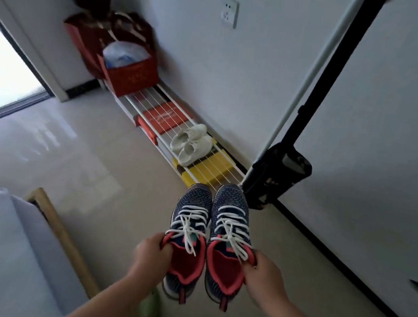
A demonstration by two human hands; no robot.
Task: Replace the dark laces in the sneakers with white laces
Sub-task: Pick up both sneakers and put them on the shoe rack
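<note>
1. White laces (211, 223) already threaded in both navy sneakers (210, 237), held in air above the floor (96, 165), toes pointing away toward the shoe rack (180, 128).
2. Left hand (151, 255) pinches left collar, right hand (263, 277) pinches right collar; rack straight ahead.

Two navy knit sneakers (208, 240) with coral linings hang in the air, one in the left hand (151, 255) and one in the right hand (264, 279). Each sneaker carries one white lace (190, 224), so two laces. Two pale shoes (191, 143) sit on one white wire shoe rack (157, 99). Under its rails lie one orange box (165, 118) and one yellow box (212, 169). One red basket (131, 77) stands at the far end. One wall socket (229, 10). One green slipper (151, 306) on a foot.
</note>
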